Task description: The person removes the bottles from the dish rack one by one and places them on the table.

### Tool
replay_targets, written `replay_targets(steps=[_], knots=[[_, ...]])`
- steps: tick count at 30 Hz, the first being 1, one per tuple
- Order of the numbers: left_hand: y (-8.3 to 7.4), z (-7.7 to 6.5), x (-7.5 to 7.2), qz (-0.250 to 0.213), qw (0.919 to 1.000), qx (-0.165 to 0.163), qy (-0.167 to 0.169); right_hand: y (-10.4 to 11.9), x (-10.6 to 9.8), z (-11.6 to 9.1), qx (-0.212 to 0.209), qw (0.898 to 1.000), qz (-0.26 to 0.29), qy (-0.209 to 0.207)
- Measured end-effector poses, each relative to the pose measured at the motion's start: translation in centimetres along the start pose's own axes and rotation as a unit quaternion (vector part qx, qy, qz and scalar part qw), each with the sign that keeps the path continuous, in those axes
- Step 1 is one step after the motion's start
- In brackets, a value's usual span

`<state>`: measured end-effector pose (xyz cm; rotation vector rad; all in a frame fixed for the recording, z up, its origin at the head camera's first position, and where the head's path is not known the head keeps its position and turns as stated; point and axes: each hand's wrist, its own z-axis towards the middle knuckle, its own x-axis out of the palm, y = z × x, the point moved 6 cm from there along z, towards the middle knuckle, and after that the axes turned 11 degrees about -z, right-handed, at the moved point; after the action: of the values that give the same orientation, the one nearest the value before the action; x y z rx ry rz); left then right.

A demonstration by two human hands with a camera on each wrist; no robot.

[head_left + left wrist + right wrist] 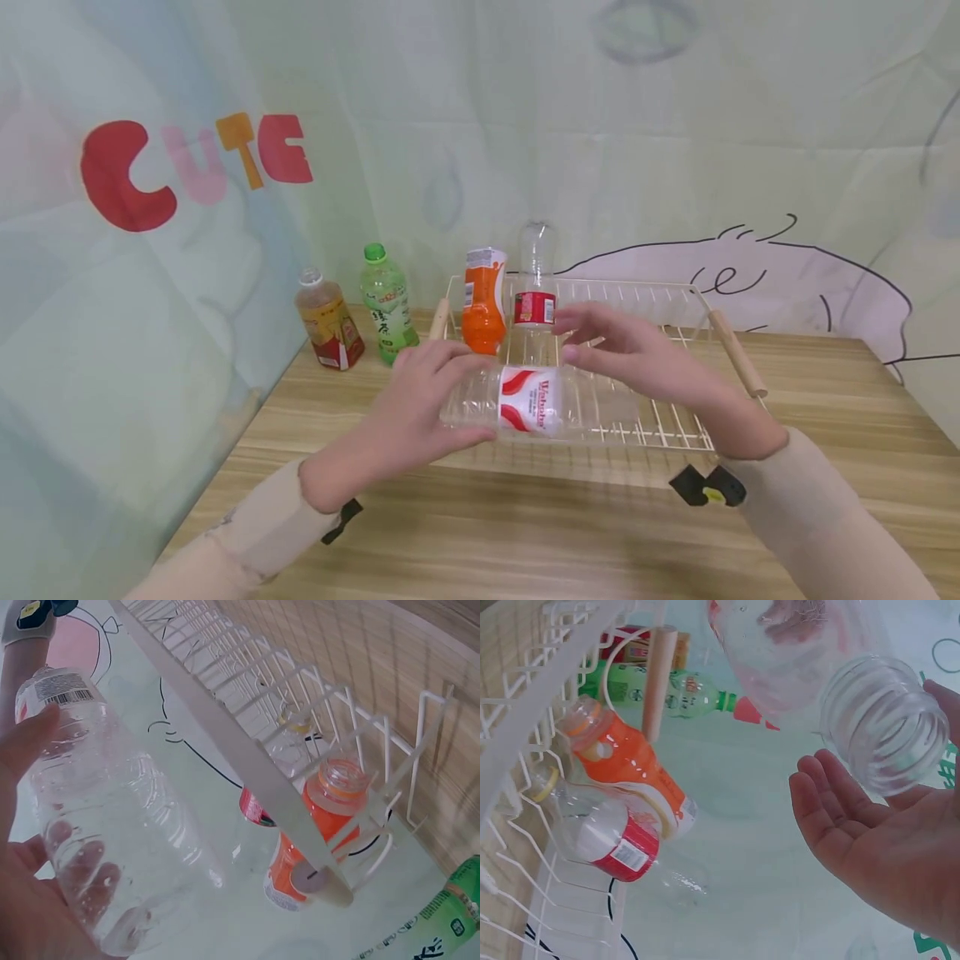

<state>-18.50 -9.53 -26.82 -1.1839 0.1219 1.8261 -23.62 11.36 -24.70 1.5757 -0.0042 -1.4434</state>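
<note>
My left hand (pixel 431 392) grips a clear plastic bottle (pixel 528 400) by one end; it lies sideways in the air and bears a white and red label. In the right wrist view its threaded mouth (pixel 885 727) shows uncapped. Beside that mouth is my right hand (pixel 637 350), fingers relaxed and holding nothing. Behind the bottle is a white wire rack (pixel 225 750) with wooden handles. Neck down in the rack stand an orange bottle (pixel 483 300) and a clear bottle with a red label (pixel 535 308).
Left of the rack, a green-capped tea bottle (pixel 386 304) and a squarish brown drink bottle (pixel 330 325) stand upright on the wooden table (pixel 450 517). A printed cloth (pixel 420 100) hangs behind and at the left. One wooden handle (pixel 738 354) juts up at the rack's right side.
</note>
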Motion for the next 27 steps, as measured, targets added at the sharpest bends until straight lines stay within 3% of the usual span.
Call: replay_targets(steps=[7,12,21,27], knots=[[0.9,-0.6,-1.6,0.003,0.9986,-0.033,-0.04,0.3,-1.7,0.4,0.017,0.999,0.021,-0.038],[1.8,-1.0,-2.7,-0.014,0.993,-0.095,-0.069,-0.6,-2.2,0.7,0.031,0.997,0.048,-0.055],[4.2,-2.4,-4.6,-0.072,0.9695,-0.198,-0.126,-2.1,-2.7,1.6,0.053,0.991,0.083,-0.088],[5.3,-3.3,-6.0,-0.117,0.9524,-0.211,-0.187,-2.9,-3.0,2.1,0.077,0.991,0.071,-0.086]])
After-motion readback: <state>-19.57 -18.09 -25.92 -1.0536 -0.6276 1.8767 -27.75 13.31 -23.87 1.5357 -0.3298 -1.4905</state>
